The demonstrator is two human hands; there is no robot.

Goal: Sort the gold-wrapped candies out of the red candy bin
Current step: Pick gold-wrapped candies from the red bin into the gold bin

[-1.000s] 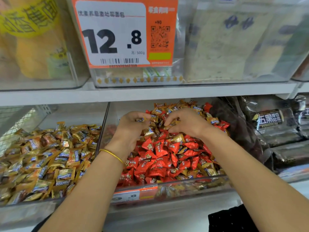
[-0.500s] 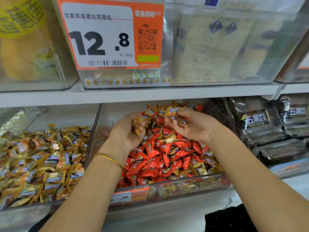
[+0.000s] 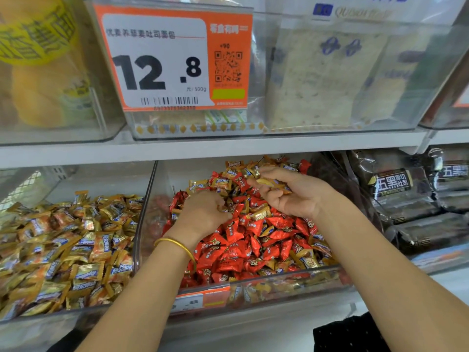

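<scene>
A clear bin [image 3: 253, 288] on the lower shelf holds red-wrapped candies [image 3: 228, 250] with gold-wrapped candies [image 3: 261, 213] mixed in, mostly at the back and right. My right hand [image 3: 291, 196] hovers palm-up over the back of the pile, its fingers curled around gold candies [image 3: 269, 184]. My left hand [image 3: 203, 214], with a gold bangle on the wrist, is lowered palm-down onto the pile's left side, fingers curled among the candies; what it grips is hidden.
A neighbouring clear bin [image 3: 38, 323] on the left is full of gold candies [image 3: 63, 245]. Dark wrapped packs [image 3: 411, 199] lie to the right. The upper shelf edge [image 3: 203, 148] hangs just above, carrying an orange price tag [image 3: 175, 59] and clear boxes.
My left hand dropped from chest-high, where it held gold candies, down onto the pile's left side. My right hand stayed raised at the back with gold candies in it.
</scene>
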